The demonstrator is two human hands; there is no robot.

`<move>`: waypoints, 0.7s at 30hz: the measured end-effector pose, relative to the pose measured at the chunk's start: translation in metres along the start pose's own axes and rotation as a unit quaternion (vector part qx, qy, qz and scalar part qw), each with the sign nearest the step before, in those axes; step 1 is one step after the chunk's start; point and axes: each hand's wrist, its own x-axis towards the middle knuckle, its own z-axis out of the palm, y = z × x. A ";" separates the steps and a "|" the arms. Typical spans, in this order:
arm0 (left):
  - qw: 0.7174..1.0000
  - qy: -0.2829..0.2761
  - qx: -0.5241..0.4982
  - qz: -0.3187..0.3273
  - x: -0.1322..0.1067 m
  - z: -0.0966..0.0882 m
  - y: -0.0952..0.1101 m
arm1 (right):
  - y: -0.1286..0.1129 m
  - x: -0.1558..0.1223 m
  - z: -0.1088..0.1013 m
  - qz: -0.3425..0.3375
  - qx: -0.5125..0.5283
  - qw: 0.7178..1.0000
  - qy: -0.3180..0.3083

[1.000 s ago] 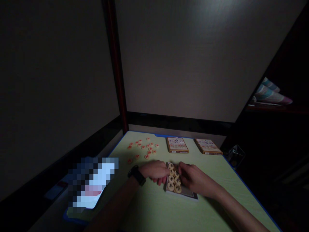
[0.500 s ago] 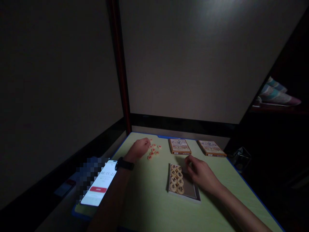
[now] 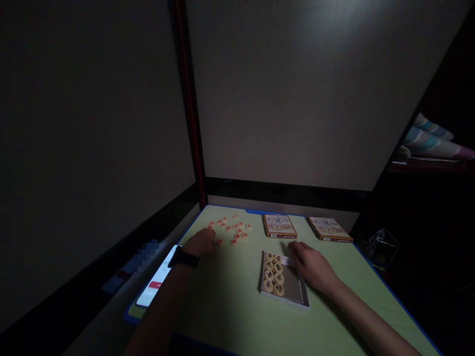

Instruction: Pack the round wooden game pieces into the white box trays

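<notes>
A shallow grey box tray [image 3: 295, 291] lies on the green table [image 3: 230, 306], with several pale round game pieces with black marks [image 3: 273, 275] lined up in its left half. My right hand [image 3: 311, 264] rests on the tray's far right corner, fingers curled over the rim. My left hand [image 3: 201, 243], a dark watch [image 3: 182, 258] on its wrist, lies at the near edge of several loose pale pieces with red marks [image 3: 232, 230]; its fingers are bent, and whether they hold a piece is hidden.
Two flat printed boxes [image 3: 279, 225] [image 3: 328, 229] lie at the table's far side. A lit phone [image 3: 158, 282] sits at the left edge. A red post [image 3: 191, 109] stands at the far left corner. A clear container [image 3: 381, 244] sits off the right edge.
My left hand left the tray, reached out to the red-marked pieces, then drew back to their near edge. My right hand shifted to the tray's far right corner.
</notes>
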 end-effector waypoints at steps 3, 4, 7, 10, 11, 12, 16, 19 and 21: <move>0.999 0.014 -0.036 0.016 0.004 0.006 0.002 | 0.004 0.002 0.008 -0.031 0.048 0.998 0.010; 0.999 0.017 -0.046 0.021 0.005 0.008 0.002 | 0.006 0.003 0.011 -0.042 0.066 0.997 0.019; 0.998 0.030 -0.058 0.024 0.008 0.011 0.004 | 0.010 0.005 0.022 -0.065 0.107 0.991 0.045; 0.997 0.046 -0.057 0.026 0.012 0.013 0.007 | 0.011 0.006 0.030 -0.073 0.131 0.987 0.062; 0.997 0.046 -0.056 0.030 0.014 0.014 0.008 | 0.010 0.006 0.031 -0.073 0.136 0.986 0.065; 0.997 0.046 -0.056 0.035 0.016 0.015 0.010 | 0.010 0.006 0.032 -0.071 0.139 0.986 0.068; 0.994 0.058 -0.059 0.075 0.028 0.021 0.020 | 0.008 0.005 0.034 -0.068 0.139 0.985 0.072; 0.990 0.054 -0.068 0.109 0.035 0.026 0.028 | 0.009 0.004 0.034 -0.070 0.143 0.984 0.075; 0.987 0.049 -0.087 0.124 0.037 0.027 0.032 | 0.009 0.004 0.035 -0.071 0.147 0.984 0.077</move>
